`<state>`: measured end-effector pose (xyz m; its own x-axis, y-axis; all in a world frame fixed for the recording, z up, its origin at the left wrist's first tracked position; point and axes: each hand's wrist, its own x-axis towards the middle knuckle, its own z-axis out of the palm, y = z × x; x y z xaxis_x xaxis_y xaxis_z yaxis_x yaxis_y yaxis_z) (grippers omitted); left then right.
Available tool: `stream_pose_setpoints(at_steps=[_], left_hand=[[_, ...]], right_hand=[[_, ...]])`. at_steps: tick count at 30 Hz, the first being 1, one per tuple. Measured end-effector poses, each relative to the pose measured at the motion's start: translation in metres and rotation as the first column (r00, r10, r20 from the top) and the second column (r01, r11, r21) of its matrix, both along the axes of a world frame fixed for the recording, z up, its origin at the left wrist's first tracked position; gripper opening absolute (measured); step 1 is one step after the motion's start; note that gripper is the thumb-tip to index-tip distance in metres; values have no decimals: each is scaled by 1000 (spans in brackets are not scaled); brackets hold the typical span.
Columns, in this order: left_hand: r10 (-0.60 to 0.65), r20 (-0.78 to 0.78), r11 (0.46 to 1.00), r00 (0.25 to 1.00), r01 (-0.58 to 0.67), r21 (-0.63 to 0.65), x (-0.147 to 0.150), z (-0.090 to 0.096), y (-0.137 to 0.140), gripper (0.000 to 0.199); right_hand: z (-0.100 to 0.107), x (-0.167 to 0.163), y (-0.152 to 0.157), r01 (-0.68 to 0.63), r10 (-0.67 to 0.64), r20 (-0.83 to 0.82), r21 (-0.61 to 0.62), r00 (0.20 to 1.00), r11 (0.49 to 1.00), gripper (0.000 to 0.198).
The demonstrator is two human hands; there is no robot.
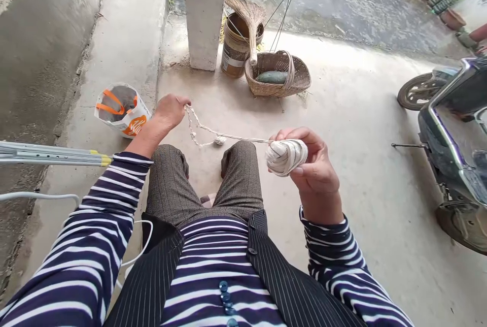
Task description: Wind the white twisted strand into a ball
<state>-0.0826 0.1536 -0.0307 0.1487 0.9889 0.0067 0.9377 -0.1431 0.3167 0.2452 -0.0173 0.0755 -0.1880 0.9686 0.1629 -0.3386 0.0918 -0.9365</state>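
Ball of cord held above and just beyond the knees of the trousers [239,185]. The ball [287,157], pale and wound in crossing layers, sits in the right hand [317,164], whose thumb and fingers close round its right-hand side. It is probably light, soft and slightly yielding, with little tendency to slip; a loose grip about its middle should suffice, since hard squeezing could disturb the windings. Left of the ball, the cord [251,139] runs nearly straight to the left hand [170,110], which pinches it between thumb and fingers. The cord looks limp and tangle-prone, best held near its twisted end. A small bundle [219,140] on a slack loop appears between ball and left hand; whether it hangs or rests is unclear. Farther off, left of the ball: a bag [131,126]; beyond the ball, a basket [266,89].
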Motion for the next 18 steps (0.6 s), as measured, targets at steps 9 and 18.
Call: stream_pose_setpoints(at_steps=[9,18], left_hand=[[-368,160,922,916,382,-65,44,-16,-24,38],[165,39,986,986,-165,9,-36,-1,-18,39]], right_hand=[[7,6,-3,67,-67,27,7,997,998,44],[3,-4,-4,25,-23,64,-31,998,999,43]])
